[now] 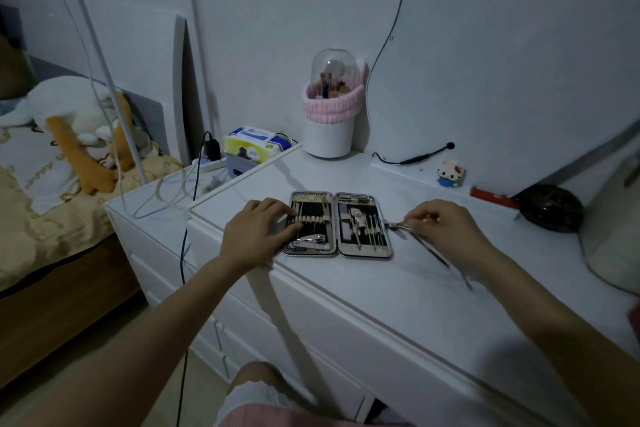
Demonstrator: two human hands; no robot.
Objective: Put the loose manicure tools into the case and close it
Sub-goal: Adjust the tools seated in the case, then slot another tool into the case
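we work at a white dresser (398, 291) beside a bed (41, 218); our left hand (258, 234) rests flat-fingered on the open case (337, 224), our right hand (445, 227) pinches a tool (398, 226).

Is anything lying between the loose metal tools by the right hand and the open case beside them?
Nothing visible. The thin loose metal tools lie on the bare white dresser top just right of the open silver-rimmed manicure case. The right hand touches them; the left hand rests on the case's left half.

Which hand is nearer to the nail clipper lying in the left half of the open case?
Left. The left hand rests on the case's left half, just beside the nail clipper; the right hand is beyond the case's right edge.
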